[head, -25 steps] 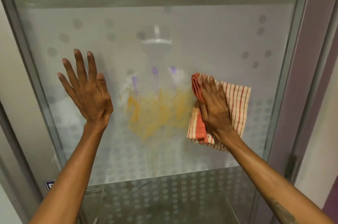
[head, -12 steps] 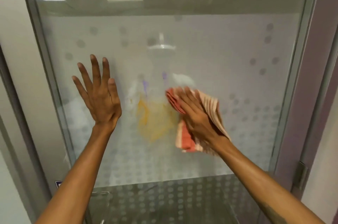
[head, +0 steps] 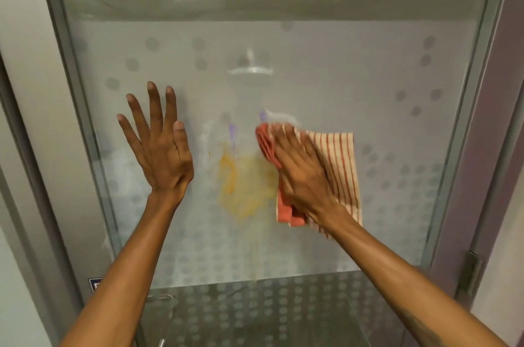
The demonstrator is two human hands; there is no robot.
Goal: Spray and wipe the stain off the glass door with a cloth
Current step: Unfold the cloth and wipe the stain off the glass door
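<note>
A frosted glass door [head: 354, 68] with a dotted pattern fills the view. A smeared yellow-orange stain [head: 243, 185] with purple streaks above it sits at its middle. My right hand [head: 303, 176] presses a red-and-cream striped cloth [head: 340, 170] flat against the glass at the stain's right edge; the hand is blurred. My left hand [head: 158, 145] rests flat on the glass to the left of the stain, fingers spread, holding nothing. No spray bottle is in view.
A grey metal frame [head: 465, 148] borders the door on both sides. A hinge [head: 472, 273] sits on the right frame low down. A wall [head: 25, 91] stands at the left. A small dark label [head: 95, 285] shows at the lower left.
My right hand swept the cloth left across the stain, then back to the right. The yellow smear is narrower than a second ago. My left hand stays on the glass.
</note>
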